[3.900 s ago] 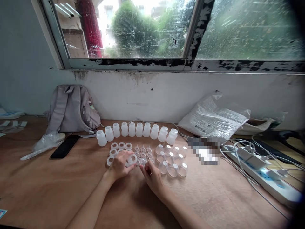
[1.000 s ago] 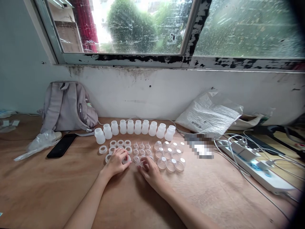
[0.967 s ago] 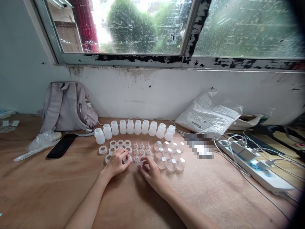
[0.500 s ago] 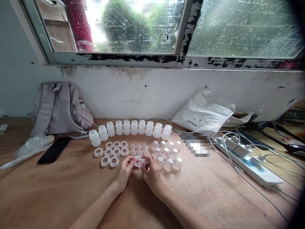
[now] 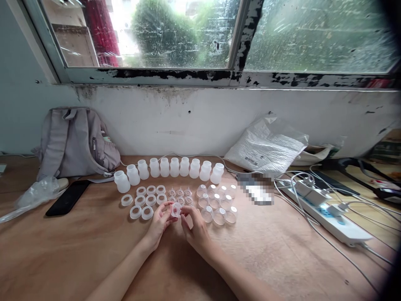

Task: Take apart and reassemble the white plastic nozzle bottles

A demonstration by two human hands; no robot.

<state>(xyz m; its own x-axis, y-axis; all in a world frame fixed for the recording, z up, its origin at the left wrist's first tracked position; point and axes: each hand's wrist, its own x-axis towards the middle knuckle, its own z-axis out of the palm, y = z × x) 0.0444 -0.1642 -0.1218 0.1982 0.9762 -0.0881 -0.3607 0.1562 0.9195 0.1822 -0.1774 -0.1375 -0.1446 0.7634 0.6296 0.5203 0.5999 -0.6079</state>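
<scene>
My left hand (image 5: pixel 160 225) pinches a clear bottle collar ring (image 5: pixel 176 210) with what looks like a teat inside it, facing up towards me. At the ring's right edge, the fingertips of my right hand (image 5: pixel 196 230) are closed on it, and its thumb is tucked below. Just behind the hands stand several clear bottle teats (image 5: pixel 180 192) in short rows. White collar rings (image 5: pixel 151 200) lie in rows on the left, and clear domed caps (image 5: pixel 219 216) are grouped on the right. Small frosted bottles (image 5: pixel 174 167) form a curved row behind.
On the wooden table (image 5: pixel 78 251), a black phone (image 5: pixel 68 197), a plastic bag (image 5: pixel 39 194) and a grey backpack (image 5: pixel 75 142) are at the left. A silver packing bag (image 5: pixel 266 146) and a white power strip (image 5: pixel 328 215) with trailing cables are at the right.
The ring has turned to face up more, and both hands have shifted slightly left in view. My right fingers have moved from a pinch beyond the ring to its right edge.
</scene>
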